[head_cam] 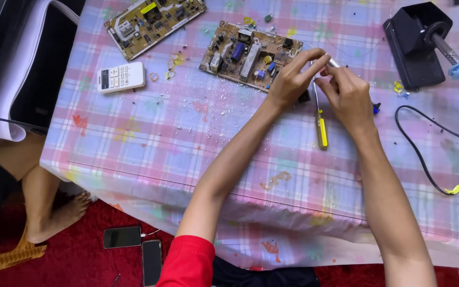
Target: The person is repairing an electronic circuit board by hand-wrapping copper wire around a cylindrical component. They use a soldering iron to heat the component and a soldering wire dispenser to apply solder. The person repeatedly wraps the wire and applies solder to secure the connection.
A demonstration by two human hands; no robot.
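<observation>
Yellow-handled screwdriver [320, 125] on the tablecloth, just beneath both hands [322, 82].

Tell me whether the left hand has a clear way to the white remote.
Probably yes: the left hand is busy at the circuit board, but only bare tablecloth with small debris lies between it and the white remote.

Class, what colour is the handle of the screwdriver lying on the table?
Yellow; the screwdriver handle shows best in the head view.

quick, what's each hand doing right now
Left hand: fingers pinched on a small part, too small to identify.
Right hand: fingers pinched on the same part, above the screwdriver.
</observation>
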